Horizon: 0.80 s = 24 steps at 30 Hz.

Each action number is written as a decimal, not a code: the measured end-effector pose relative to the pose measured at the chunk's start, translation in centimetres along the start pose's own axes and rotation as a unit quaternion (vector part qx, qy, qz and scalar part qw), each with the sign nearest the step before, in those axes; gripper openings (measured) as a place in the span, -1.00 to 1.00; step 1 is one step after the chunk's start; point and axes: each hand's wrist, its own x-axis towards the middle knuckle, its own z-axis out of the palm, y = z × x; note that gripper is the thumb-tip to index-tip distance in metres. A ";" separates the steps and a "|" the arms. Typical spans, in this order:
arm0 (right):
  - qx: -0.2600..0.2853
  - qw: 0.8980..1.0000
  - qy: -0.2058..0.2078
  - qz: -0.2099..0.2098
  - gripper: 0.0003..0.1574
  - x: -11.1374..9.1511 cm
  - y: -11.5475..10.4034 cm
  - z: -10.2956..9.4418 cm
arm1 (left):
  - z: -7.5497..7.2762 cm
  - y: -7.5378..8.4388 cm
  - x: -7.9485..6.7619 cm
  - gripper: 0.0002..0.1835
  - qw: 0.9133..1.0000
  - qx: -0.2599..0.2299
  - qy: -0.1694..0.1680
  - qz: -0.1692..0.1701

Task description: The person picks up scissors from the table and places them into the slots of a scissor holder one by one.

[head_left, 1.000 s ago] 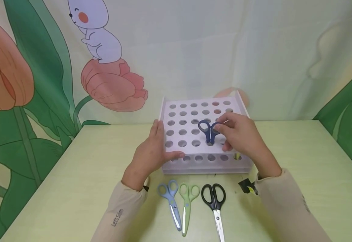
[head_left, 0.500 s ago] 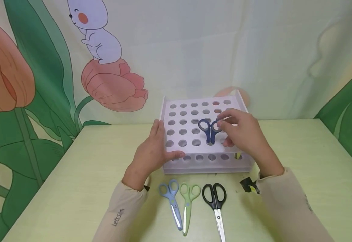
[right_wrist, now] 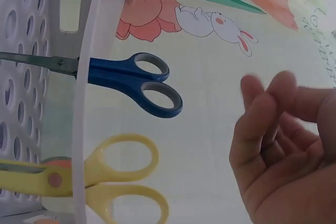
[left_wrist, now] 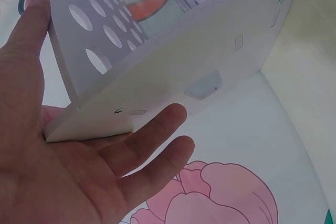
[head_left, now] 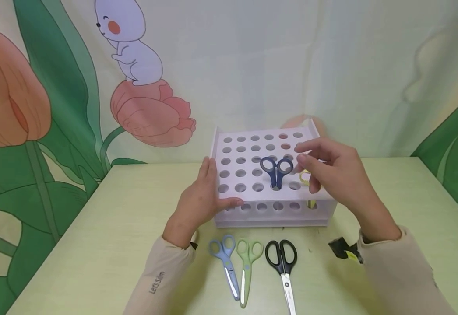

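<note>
The white perforated rack (head_left: 248,194) stands on the table with my left hand (head_left: 197,199) at its left front corner. My left thumb lies along the front edge, and the straight fingers rest against the side panel (left_wrist: 168,82). Dark blue-handled scissors (head_left: 276,173) stand in a front-row hole, handles up, blades down through the top plate. Yellow scissors (right_wrist: 123,158) stand in a hole to their right, partly behind my right hand (head_left: 333,170) in the head view. That hand hovers right of the blue handles, fingers loosely bent and holding nothing, apart from both scissors in the right wrist view.
On the table before the rack lie light blue scissors (head_left: 226,262), green scissors (head_left: 247,267) and black-handled scissors (head_left: 282,262). A printed curtain (head_left: 221,65) hangs behind the table. The rack has two perforated levels, rows of round holes and raised side panels.
My right hand has let go of the blue scissors and drawn away to the right, uncovering part of the yellow handles. The left hand stays at the rack's corner.
</note>
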 end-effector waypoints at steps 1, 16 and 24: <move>0.002 1.000 -0.016 -0.009 -0.76 -0.3 0.1 -0.1 | 0.0 0.0 0.0 0.39 1.000 -0.002 0.000 0.001; 0.041 0.965 -0.258 0.022 -0.77 -4.3 6.2 0.7 | -0.2 0.0 0.1 0.38 0.999 0.035 0.001 0.005; 0.043 0.952 -0.300 0.032 -0.67 -4.5 9.6 2.3 | -0.5 -0.3 -0.1 0.36 0.999 0.033 0.007 0.013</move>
